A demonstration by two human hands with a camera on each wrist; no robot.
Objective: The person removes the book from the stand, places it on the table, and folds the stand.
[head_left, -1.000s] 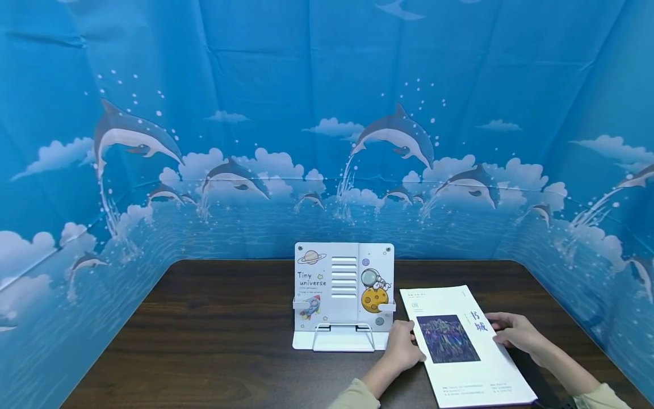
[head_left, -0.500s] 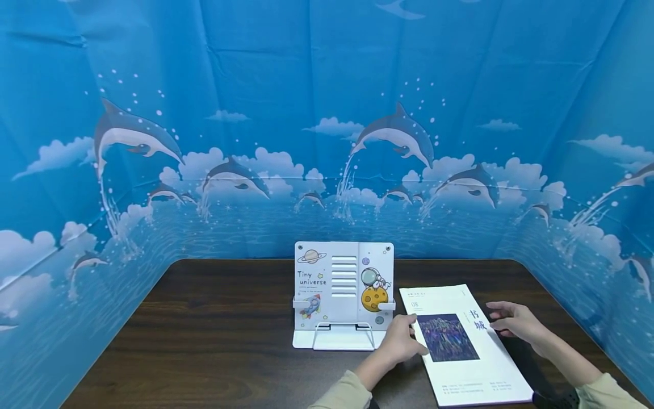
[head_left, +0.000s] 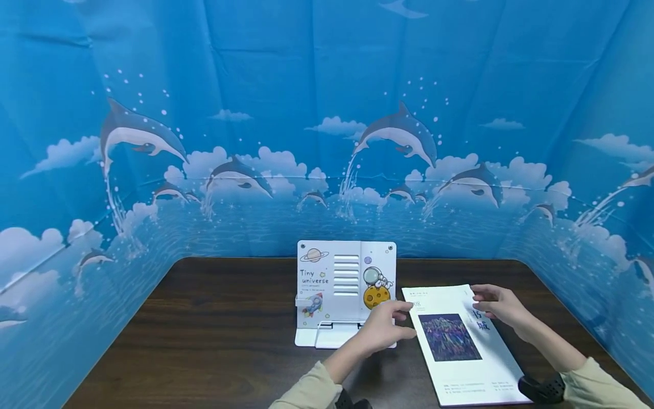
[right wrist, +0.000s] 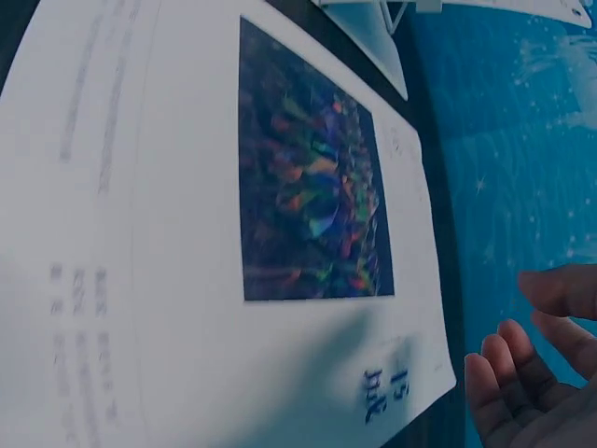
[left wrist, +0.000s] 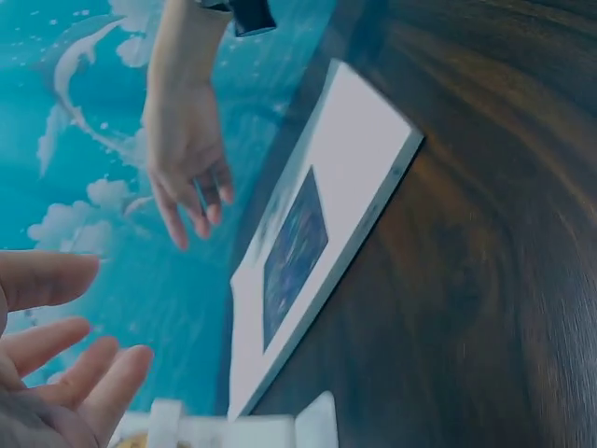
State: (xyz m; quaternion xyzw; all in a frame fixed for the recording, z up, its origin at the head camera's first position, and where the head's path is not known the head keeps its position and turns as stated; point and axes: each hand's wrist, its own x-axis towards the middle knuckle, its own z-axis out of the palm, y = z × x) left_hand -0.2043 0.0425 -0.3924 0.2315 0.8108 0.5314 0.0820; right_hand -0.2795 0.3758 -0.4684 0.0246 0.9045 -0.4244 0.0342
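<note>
A white magazine (head_left: 472, 369) with a dark picture on its cover lies flat on the table's right side. Over its left edge, near the upper corner, hovers my left hand (head_left: 380, 329), thumb and fingers apart with nothing between them. My right hand (head_left: 503, 309) is above the upper right edge, its fingers loosely bent and empty. In the left wrist view the left hand (left wrist: 65, 364) is clear of the magazine (left wrist: 359, 140). The right wrist view has the right hand (right wrist: 536, 373) beyond the magazine's corner, apart from it.
A white metal book stand (head_left: 322, 312) with space cartoons stands upright left of the magazine, its lower right part hidden behind the left hand. The dark wooden table (head_left: 204, 329) spreads to the left. A blue dolphin curtain (head_left: 255, 113) encloses the back and sides.
Both hands have come off the magazine's side edges and moved away from the body, toward its upper end. The magazine has hardly moved.
</note>
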